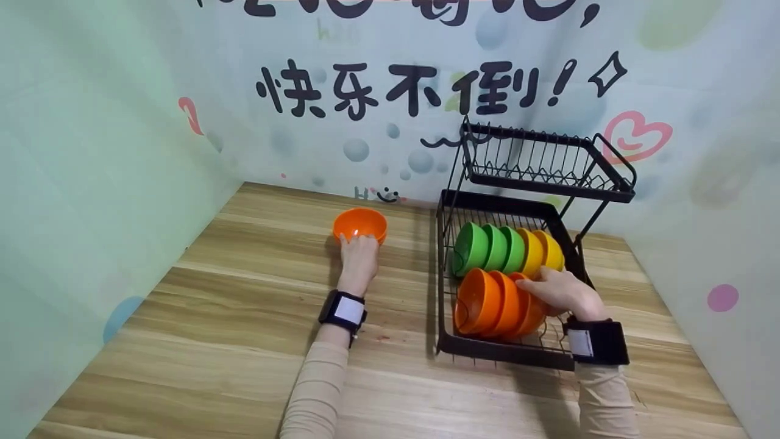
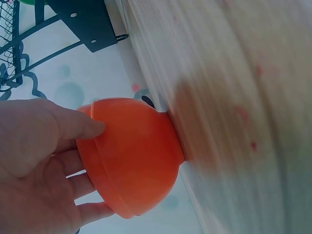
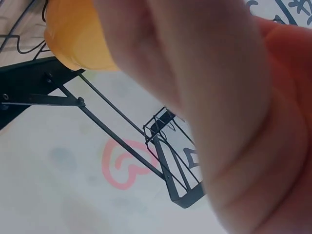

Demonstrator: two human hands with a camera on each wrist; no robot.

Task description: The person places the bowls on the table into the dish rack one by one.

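An orange bowl stands upright on the wooden table, and my left hand holds it by the near rim. In the left wrist view the thumb lies against the outside of the bowl, whose foot is at the tabletop. My right hand is in the dish rack, gripping the rightmost of several orange bowls lined up on their sides. Its fingertips are partly hidden. Behind that row lean three green bowls and two yellow bowls, one close to the right hand's fingers.
The black rack has an upper wire tier above and behind the bowls. A printed cloth backdrop rises along the table's back edge, with cloth walls at both sides. Wooden tabletop extends left of the rack.
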